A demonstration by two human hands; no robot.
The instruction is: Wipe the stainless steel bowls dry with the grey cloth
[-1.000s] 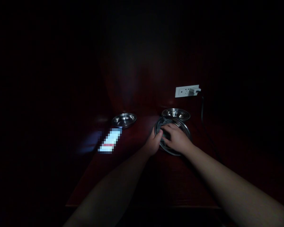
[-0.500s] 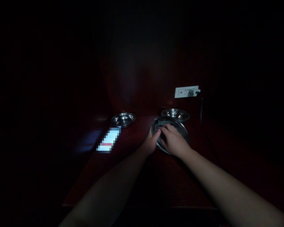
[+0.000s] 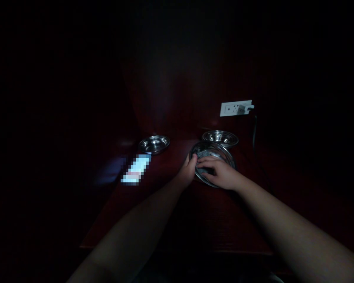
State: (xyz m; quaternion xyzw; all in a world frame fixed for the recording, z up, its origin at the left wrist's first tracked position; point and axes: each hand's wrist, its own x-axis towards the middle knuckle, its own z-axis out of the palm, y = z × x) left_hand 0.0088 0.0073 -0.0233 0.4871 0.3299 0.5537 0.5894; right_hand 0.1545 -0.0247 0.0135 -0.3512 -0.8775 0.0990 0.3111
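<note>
A shiny metal dish (image 3: 221, 152) is tilted up over the dark red table. My left hand (image 3: 188, 171) grips its left rim, with the thumb over the edge and the other fingers hidden behind it. Inside the dish, a dark grey cloth (image 3: 201, 152) lies against the metal. My right hand (image 3: 221, 173) presses on this cloth with bent fingers, which partly cover it. Just behind stands a second metal dish (image 3: 234, 140), partly overlapped by the first in view.
Another metal dish (image 3: 155, 145) stands at the back left of the table (image 3: 171, 157). A lit phone (image 3: 135, 169), its screen blurred, lies in front of it. On the back wall, a white socket (image 3: 236, 108) holds a plug with a dark cable (image 3: 254, 133). The surroundings are very dark.
My right hand has shifted slightly down and right across the dish, with its fingers more spread. More of the dish's inside shows. The whole view has tipped a little.
</note>
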